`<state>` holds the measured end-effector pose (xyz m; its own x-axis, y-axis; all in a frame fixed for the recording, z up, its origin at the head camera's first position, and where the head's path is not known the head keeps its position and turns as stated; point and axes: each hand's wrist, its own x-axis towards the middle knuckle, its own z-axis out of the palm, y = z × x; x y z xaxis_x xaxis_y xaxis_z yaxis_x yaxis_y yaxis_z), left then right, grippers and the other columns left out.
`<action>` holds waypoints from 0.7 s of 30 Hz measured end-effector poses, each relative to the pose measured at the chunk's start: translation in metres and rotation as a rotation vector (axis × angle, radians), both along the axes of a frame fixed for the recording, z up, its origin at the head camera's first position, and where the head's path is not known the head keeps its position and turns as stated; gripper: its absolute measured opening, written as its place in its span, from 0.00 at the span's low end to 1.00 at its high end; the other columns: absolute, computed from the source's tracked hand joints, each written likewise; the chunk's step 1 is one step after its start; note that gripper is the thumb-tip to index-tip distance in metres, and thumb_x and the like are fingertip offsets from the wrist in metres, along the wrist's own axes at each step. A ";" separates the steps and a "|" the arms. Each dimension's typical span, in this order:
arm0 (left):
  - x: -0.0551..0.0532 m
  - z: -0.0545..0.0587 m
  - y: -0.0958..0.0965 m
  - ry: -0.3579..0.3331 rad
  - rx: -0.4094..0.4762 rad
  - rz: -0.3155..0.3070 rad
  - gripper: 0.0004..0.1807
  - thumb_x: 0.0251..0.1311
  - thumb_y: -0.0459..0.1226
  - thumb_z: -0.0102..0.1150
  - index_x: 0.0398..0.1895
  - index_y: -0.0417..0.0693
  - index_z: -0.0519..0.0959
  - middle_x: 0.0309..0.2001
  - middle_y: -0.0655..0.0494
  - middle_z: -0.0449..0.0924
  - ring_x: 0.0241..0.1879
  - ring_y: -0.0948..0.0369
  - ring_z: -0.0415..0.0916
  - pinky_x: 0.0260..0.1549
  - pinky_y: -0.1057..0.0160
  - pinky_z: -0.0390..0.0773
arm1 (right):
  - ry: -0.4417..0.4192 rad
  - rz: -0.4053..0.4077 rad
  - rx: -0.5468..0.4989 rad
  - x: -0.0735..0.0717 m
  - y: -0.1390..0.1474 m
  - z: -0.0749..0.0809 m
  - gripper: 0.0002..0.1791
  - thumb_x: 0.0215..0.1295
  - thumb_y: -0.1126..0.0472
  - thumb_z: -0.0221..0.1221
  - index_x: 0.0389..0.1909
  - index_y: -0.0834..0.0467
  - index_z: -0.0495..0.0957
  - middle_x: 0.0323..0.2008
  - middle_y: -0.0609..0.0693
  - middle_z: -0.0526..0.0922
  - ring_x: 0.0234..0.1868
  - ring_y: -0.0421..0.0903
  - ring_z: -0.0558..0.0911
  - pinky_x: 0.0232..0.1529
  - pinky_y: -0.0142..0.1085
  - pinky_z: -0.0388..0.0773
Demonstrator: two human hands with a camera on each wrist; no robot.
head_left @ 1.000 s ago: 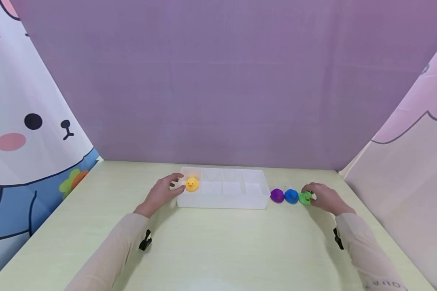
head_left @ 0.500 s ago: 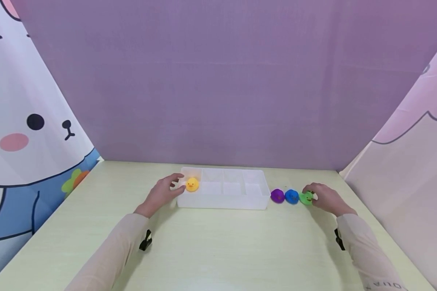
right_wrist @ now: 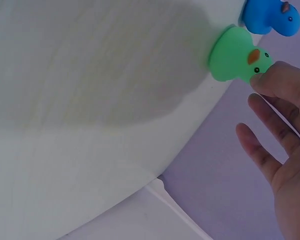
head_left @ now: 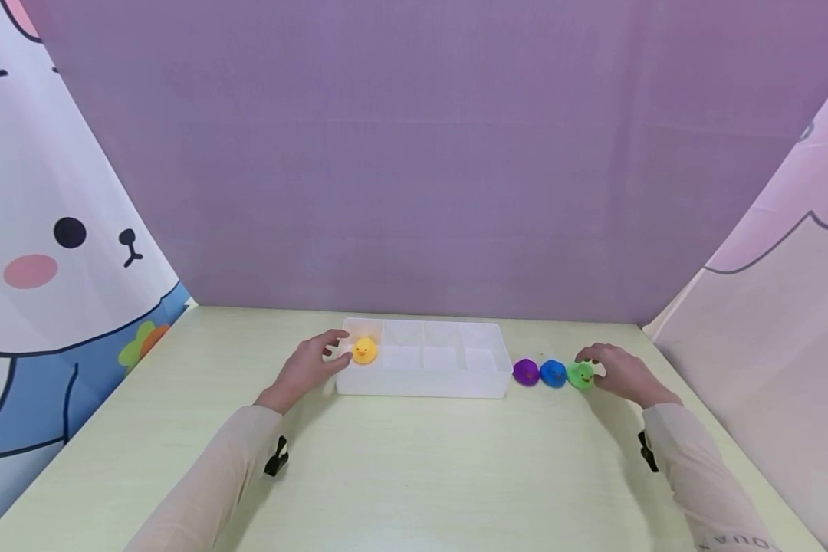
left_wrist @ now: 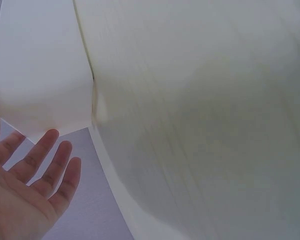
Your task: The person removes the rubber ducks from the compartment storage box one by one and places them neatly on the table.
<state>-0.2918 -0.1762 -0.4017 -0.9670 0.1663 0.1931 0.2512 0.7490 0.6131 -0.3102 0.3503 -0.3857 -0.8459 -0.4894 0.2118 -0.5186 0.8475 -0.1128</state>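
Observation:
A yellow rubber duck (head_left: 365, 350) sits in the leftmost compartment of a white divided tray (head_left: 421, 385). At the tray's left end is my left hand (head_left: 308, 363), its thumb and fingertips right at the rim. The left wrist view shows that hand's fingers (left_wrist: 52, 170) spread and relaxed beside the tray wall (left_wrist: 40, 60). To the tray's right stand a purple duck (head_left: 527, 372), a blue duck (head_left: 553, 373) and a green duck (head_left: 582, 376) in a row. My right hand (head_left: 621, 373) is beside the green duck, fingers loosely extended, thumb overlapping its head in the right wrist view.
The pale wooden table (head_left: 414, 475) runs back to a purple cloth backdrop (head_left: 414, 169). Printed fabric hangs on the left (head_left: 48, 322) and a pale pink cloth (head_left: 786, 337) on the right. The tray's other compartments hold nothing.
My right hand has drawn slightly right, its fingers loosening so more of the green duck shows. The left hand, the tray and the ducks look nearly unchanged.

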 end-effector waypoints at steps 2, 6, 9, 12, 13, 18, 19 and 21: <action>0.000 0.000 0.000 -0.001 0.000 0.001 0.26 0.58 0.46 0.55 0.59 0.49 0.69 0.52 0.42 0.75 0.46 0.49 0.75 0.41 0.51 0.75 | 0.011 0.004 -0.001 -0.001 0.000 0.002 0.20 0.40 0.75 0.63 0.39 0.62 0.78 0.37 0.56 0.81 0.38 0.54 0.78 0.37 0.48 0.76; 0.000 0.000 0.000 0.002 0.000 0.003 0.26 0.58 0.46 0.56 0.59 0.48 0.69 0.52 0.42 0.75 0.46 0.49 0.75 0.41 0.51 0.75 | 0.008 0.002 0.007 -0.003 -0.003 0.006 0.19 0.43 0.74 0.62 0.40 0.62 0.78 0.39 0.56 0.81 0.39 0.54 0.78 0.37 0.47 0.76; 0.000 0.000 0.000 0.005 -0.001 0.005 0.26 0.58 0.45 0.56 0.59 0.48 0.69 0.51 0.42 0.75 0.46 0.49 0.75 0.41 0.51 0.75 | 0.004 0.006 0.010 -0.003 -0.008 0.010 0.18 0.44 0.73 0.62 0.40 0.62 0.78 0.40 0.57 0.81 0.39 0.55 0.78 0.37 0.47 0.76; -0.001 0.000 0.000 0.001 -0.002 0.009 0.25 0.58 0.45 0.56 0.59 0.49 0.69 0.52 0.42 0.75 0.46 0.49 0.75 0.41 0.51 0.75 | -0.001 0.014 0.002 -0.002 -0.014 0.014 0.18 0.45 0.73 0.62 0.40 0.62 0.78 0.40 0.57 0.81 0.39 0.55 0.78 0.37 0.47 0.76; -0.001 0.000 0.000 -0.002 -0.002 0.010 0.25 0.58 0.45 0.55 0.59 0.49 0.69 0.52 0.42 0.75 0.46 0.49 0.75 0.41 0.51 0.75 | -0.005 0.015 -0.001 -0.002 -0.017 0.015 0.18 0.45 0.73 0.62 0.41 0.62 0.78 0.40 0.57 0.81 0.40 0.55 0.78 0.37 0.47 0.76; 0.000 -0.001 0.001 -0.013 -0.009 0.019 0.26 0.59 0.45 0.55 0.60 0.49 0.68 0.53 0.42 0.75 0.46 0.49 0.74 0.41 0.51 0.75 | -0.018 0.014 -0.007 -0.001 -0.027 0.016 0.18 0.46 0.72 0.61 0.43 0.62 0.78 0.41 0.57 0.80 0.41 0.55 0.78 0.39 0.48 0.76; 0.000 -0.001 0.001 -0.014 -0.008 0.020 0.26 0.58 0.45 0.55 0.60 0.49 0.68 0.53 0.43 0.75 0.46 0.50 0.74 0.41 0.51 0.75 | -0.016 0.014 -0.005 -0.002 -0.028 0.015 0.18 0.47 0.72 0.61 0.43 0.62 0.78 0.41 0.57 0.80 0.41 0.55 0.78 0.39 0.48 0.76; -0.001 -0.001 0.001 -0.012 -0.009 0.018 0.26 0.58 0.45 0.55 0.60 0.49 0.68 0.53 0.43 0.75 0.46 0.50 0.74 0.41 0.51 0.75 | -0.008 0.024 -0.005 -0.003 -0.032 0.014 0.18 0.47 0.72 0.62 0.43 0.62 0.78 0.41 0.57 0.80 0.41 0.54 0.78 0.39 0.48 0.76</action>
<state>-0.2924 -0.1755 -0.4025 -0.9721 0.1503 0.1799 0.2300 0.7592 0.6089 -0.3129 0.3182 -0.3713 -0.8356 -0.5087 0.2075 -0.5379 0.8342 -0.1213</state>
